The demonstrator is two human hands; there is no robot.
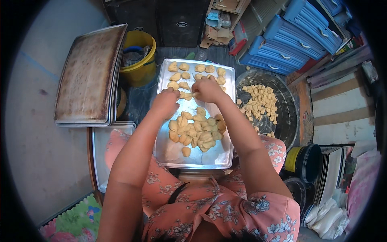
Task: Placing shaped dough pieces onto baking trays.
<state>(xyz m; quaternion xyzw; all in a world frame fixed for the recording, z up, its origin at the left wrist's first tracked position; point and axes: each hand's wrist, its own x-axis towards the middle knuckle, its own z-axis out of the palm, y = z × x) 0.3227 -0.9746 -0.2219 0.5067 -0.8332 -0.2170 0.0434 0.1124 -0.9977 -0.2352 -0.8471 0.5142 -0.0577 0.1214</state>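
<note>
A metal baking tray (192, 162) lies in front of me, with a heap of pale yellow dough pieces (197, 131) on its near half. Smaller lumps of dough (200, 68) are set out in loose rows toward the far edge. My left hand (166, 103) is over the tray's left side, its fingers curled; what they hold, if anything, is hidden. Between my hands lies one dough piece (185, 95), close to the left fingertips. My right hand (209, 89) reaches down among the rows, fingertips closed on a small dough piece (196, 94).
A wide dark tub (291, 105) with many dough lumps stands right of the tray. Stacked, browned baking trays (86, 76) lean at the left beside a yellow bucket (141, 72). Blue drawers (278, 50) stand at the far right, and a dark bucket (308, 161) sits by my right knee.
</note>
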